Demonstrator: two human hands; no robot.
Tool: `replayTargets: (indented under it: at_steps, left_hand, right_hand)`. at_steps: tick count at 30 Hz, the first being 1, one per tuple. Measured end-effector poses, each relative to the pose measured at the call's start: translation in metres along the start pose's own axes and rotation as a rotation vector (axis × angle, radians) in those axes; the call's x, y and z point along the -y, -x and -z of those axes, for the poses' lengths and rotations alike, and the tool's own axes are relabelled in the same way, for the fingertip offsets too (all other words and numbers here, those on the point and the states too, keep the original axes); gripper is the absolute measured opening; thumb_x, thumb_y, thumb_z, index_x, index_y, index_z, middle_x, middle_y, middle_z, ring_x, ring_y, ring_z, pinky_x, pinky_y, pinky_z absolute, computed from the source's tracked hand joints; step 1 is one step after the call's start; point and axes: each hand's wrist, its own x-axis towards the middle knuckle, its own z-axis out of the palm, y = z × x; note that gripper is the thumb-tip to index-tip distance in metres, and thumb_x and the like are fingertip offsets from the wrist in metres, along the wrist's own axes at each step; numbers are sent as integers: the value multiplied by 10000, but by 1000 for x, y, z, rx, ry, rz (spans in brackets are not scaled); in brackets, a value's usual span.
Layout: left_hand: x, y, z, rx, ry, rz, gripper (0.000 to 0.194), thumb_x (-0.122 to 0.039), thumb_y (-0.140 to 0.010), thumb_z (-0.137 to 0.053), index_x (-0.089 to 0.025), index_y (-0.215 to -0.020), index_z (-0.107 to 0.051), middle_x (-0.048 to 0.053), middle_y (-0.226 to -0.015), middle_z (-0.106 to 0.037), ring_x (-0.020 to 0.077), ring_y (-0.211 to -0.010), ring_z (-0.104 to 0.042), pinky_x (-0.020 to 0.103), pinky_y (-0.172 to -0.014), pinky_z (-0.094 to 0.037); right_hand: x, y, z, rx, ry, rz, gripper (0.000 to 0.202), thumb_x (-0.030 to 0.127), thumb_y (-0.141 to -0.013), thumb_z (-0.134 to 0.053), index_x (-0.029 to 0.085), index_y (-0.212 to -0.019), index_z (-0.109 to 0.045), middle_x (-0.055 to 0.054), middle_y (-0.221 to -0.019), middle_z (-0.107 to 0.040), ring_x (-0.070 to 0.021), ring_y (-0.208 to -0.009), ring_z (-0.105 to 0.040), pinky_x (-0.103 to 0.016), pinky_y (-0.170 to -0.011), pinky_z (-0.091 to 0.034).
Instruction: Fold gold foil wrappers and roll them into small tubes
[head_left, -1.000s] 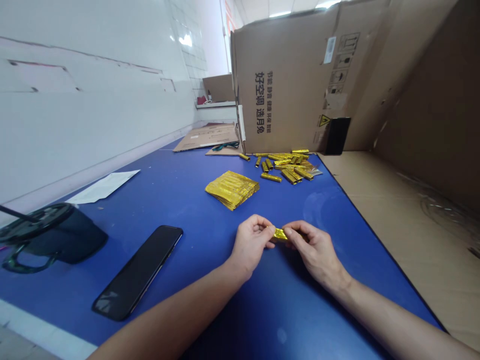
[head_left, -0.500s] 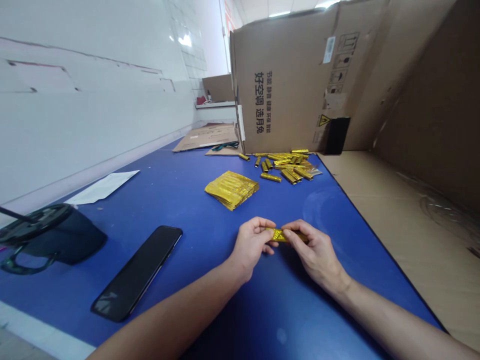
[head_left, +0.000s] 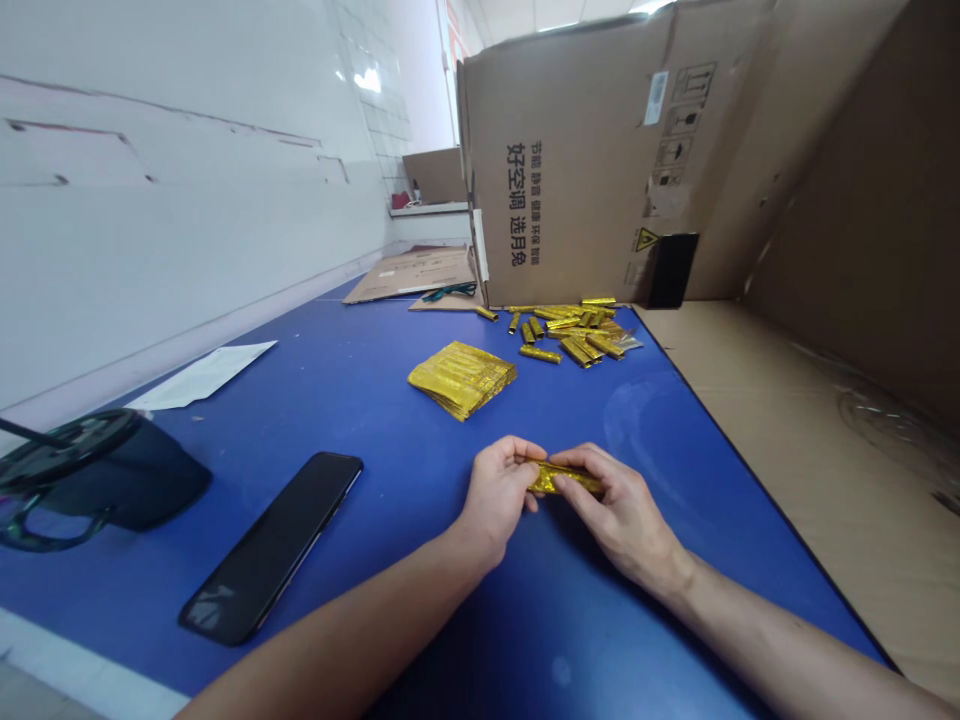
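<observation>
Between my two hands is a narrow shiny gold piece (head_left: pixel 545 478), held just above the blue table (head_left: pixel 420 500). My left hand (head_left: pixel 501 492) pinches its left end between thumb and fingers. The fingers of my right hand (head_left: pixel 619 505) close on its right part, the thumb on the near side. Beyond my hands lies a flat stack of gold foil sheets (head_left: pixel 463 378). Farther back, several small gold tubes (head_left: pixel 540 354) are scattered and piled by the cardboard box.
A black phone (head_left: pixel 274 545) and a dark lidded mug (head_left: pixel 124 475) with a straw stand at left, near a white paper (head_left: pixel 206 375). A large cardboard box (head_left: pixel 577 180) rises at the back; flat cardboard (head_left: pixel 412 272) lies beside it.
My right hand has shifted slightly left along the gold piece, closer to my left hand. More of the piece's face shows, and it looks tilted differently.
</observation>
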Motion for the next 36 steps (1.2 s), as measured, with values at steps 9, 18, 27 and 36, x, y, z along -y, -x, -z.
replayTargets:
  at_steps: [9, 18, 27, 36]
  left_hand:
    - [-1, 1, -1, -22, -14, -11, 105, -169, -624, -500, -127, -720, -510, -33, -518, -489, 65, -404, -447, 155, -336, -325]
    - [-3, 3, -2, 21, 71, 30, 125, -193, -605, -551, -124, -701, -511, -2, -522, -554, 85, -432, -510, 178, -399, -408]
    - [-5, 5, -3, 26, 90, 52, 181, -109, -641, -485, -94, -780, -600, 40, -678, -627, 114, -591, -588, 221, -576, -482]
    - [-1, 3, -4, 33, 27, 7, 187, -67, -667, -500, -86, -824, -600, 46, -707, -639, 103, -602, -586, 224, -613, -489]
  right_hand:
    - [1, 0, 0, -106, 82, 52, 135, 198, -796, -462, 197, -894, -554, -65, -924, -571, -177, -874, -547, -319, -746, -453]
    - [2, 2, 1, -71, 342, 230, 200, 229, -809, -464, 217, -940, -615, -104, -1160, -503, -225, -1061, -457, -423, -859, -399]
    - [7, 1, 2, -103, 415, 113, 215, 358, -756, -527, 205, -857, -639, -100, -1095, -570, -254, -1021, -494, -438, -850, -407]
    - [2, 1, 1, -88, 249, 50, 210, 290, -786, -487, 161, -902, -605, -115, -1033, -602, -208, -978, -531, -367, -843, -425]
